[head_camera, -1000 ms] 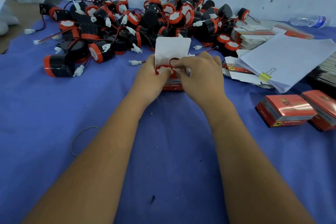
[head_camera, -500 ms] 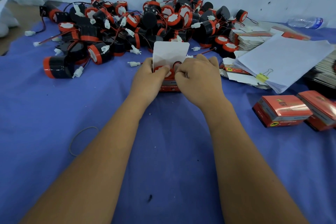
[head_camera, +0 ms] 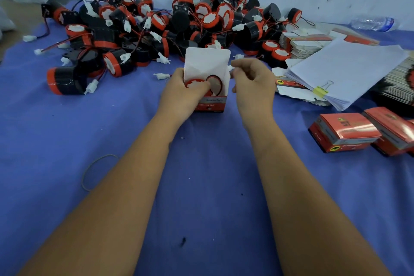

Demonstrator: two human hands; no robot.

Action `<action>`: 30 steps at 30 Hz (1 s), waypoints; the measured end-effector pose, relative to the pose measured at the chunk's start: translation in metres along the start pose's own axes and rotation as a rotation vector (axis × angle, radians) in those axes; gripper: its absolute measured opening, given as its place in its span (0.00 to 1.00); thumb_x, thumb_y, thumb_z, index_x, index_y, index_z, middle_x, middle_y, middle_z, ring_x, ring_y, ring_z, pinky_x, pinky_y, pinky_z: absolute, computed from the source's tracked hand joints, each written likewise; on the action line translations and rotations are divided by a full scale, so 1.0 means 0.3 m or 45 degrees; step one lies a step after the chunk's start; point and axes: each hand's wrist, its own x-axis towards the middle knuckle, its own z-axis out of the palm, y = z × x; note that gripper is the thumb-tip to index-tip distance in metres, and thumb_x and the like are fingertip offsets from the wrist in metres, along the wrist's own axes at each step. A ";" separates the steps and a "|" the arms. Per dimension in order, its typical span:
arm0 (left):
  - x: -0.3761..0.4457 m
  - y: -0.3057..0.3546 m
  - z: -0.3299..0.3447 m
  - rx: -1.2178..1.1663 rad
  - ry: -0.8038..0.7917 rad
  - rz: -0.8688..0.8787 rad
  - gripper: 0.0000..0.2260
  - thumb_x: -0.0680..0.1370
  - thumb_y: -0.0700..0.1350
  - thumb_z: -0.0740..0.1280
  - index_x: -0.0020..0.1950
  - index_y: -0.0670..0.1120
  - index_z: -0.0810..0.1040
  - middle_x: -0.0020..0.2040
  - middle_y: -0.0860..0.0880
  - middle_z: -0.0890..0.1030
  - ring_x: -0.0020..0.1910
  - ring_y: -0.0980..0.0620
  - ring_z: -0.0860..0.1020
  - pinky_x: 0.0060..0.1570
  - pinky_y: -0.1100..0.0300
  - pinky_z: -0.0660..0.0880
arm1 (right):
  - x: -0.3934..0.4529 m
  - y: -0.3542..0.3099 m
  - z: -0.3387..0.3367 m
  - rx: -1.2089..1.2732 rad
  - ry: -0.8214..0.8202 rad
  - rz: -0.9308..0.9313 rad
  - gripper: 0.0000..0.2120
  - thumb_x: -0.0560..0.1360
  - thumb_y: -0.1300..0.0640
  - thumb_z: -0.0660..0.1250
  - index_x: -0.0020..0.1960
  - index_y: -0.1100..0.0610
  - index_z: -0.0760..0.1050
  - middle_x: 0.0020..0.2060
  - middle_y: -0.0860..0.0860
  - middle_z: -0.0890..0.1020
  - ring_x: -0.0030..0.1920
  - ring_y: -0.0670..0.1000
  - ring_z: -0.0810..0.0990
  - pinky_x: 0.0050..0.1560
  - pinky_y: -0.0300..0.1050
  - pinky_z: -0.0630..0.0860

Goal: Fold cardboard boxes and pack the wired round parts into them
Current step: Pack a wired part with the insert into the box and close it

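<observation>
A small red and white cardboard box [head_camera: 211,103] stands upright on the blue cloth [head_camera: 201,175], its white lid flap raised. Inside sits a red-rimmed round part [head_camera: 194,83] with its red wire looped beside it. My left hand [head_camera: 180,96] grips the box's left side, and its thumb presses on the part. My right hand [head_camera: 254,87] hovers just right of the box with loosely curled fingers and holds nothing I can see. A big pile of black and red wired round parts [head_camera: 179,27] lies behind the box.
Closed red boxes [head_camera: 345,133] lie at the right. Behind them are a clipped stack of white paper [head_camera: 349,67] and flat unfolded boxes [head_camera: 302,42]. A rubber band [head_camera: 98,170] lies at the left, and a plastic bottle [head_camera: 374,22] by the wall.
My right hand has let go of the wire at the box's mouth and drawn back to the right. The wire now lies coiled inside the box. My left hand still holds the box.
</observation>
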 end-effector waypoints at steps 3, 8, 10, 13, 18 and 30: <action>0.000 -0.002 -0.005 -0.016 -0.020 0.005 0.18 0.73 0.51 0.72 0.60 0.54 0.72 0.55 0.55 0.80 0.55 0.54 0.79 0.58 0.50 0.77 | 0.002 0.009 -0.001 0.019 -0.086 0.029 0.11 0.77 0.65 0.64 0.46 0.51 0.80 0.39 0.44 0.82 0.40 0.49 0.77 0.49 0.49 0.80; -0.013 0.014 -0.015 -0.012 -0.079 0.029 0.31 0.63 0.58 0.74 0.64 0.51 0.71 0.58 0.54 0.80 0.57 0.52 0.79 0.59 0.51 0.78 | -0.003 0.016 -0.007 0.074 -0.128 0.035 0.11 0.76 0.65 0.66 0.46 0.50 0.80 0.42 0.46 0.82 0.43 0.50 0.79 0.45 0.40 0.77; -0.013 0.013 -0.015 -0.031 -0.092 0.032 0.32 0.64 0.57 0.75 0.65 0.50 0.71 0.59 0.53 0.80 0.57 0.52 0.79 0.59 0.51 0.77 | -0.004 0.017 -0.008 0.099 -0.137 0.039 0.11 0.76 0.65 0.65 0.45 0.50 0.80 0.42 0.48 0.82 0.41 0.49 0.77 0.41 0.35 0.75; -0.008 0.003 -0.017 -0.043 -0.097 0.048 0.25 0.68 0.52 0.78 0.61 0.52 0.71 0.57 0.53 0.80 0.56 0.53 0.79 0.58 0.52 0.78 | -0.001 0.020 -0.004 0.121 -0.164 -0.002 0.10 0.78 0.66 0.62 0.50 0.56 0.81 0.41 0.48 0.79 0.38 0.47 0.74 0.41 0.35 0.73; -0.002 0.004 -0.022 -0.047 -0.166 0.087 0.28 0.68 0.51 0.76 0.66 0.49 0.74 0.59 0.51 0.81 0.58 0.51 0.80 0.60 0.49 0.77 | 0.002 0.037 0.006 0.049 -0.265 -0.034 0.16 0.82 0.63 0.58 0.67 0.55 0.76 0.35 0.44 0.70 0.31 0.38 0.69 0.40 0.29 0.70; -0.008 -0.010 -0.021 -0.084 -0.179 0.112 0.23 0.73 0.50 0.75 0.65 0.54 0.72 0.55 0.60 0.80 0.52 0.64 0.79 0.45 0.70 0.74 | -0.005 0.048 0.036 -0.022 -0.367 0.024 0.14 0.78 0.63 0.65 0.60 0.49 0.78 0.54 0.53 0.79 0.45 0.47 0.74 0.51 0.40 0.75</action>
